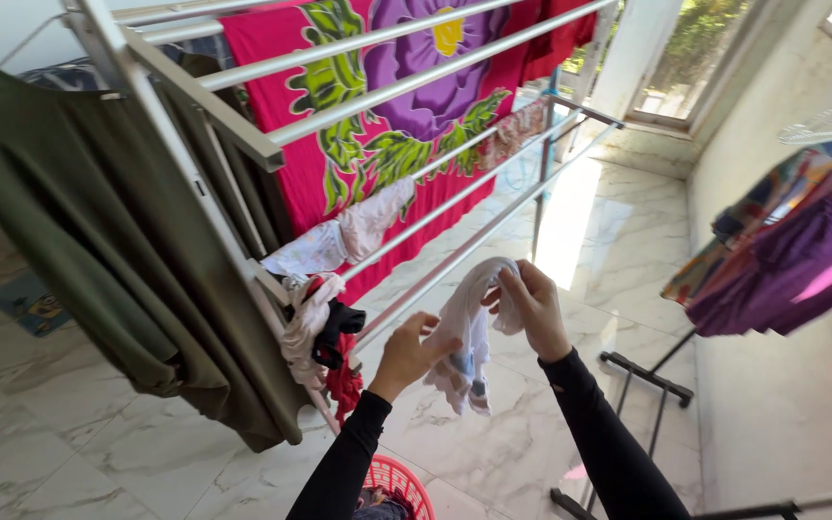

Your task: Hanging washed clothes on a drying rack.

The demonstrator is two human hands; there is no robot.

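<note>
Marble-floored drying room: my left hand [406, 354] and right hand [532, 306] pinch a white garment [469, 337], spreading it toward the rack rail [455, 255] at eleven o'clock.

A white metal drying rack [243, 135] with long parallel rails runs from about 7 o'clock up to 1 o'clock. Over it hang a large olive-green cloth [98, 241] at 9 o'clock, a bright pink sheet with a purple flower print [397, 87] at 12 o'clock, and small pale and red garments [320, 318] bunched near the centre. Below lies a white marble tile floor [69, 433], with a red plastic basket [399, 481] on it at 6 o'clock.
</note>
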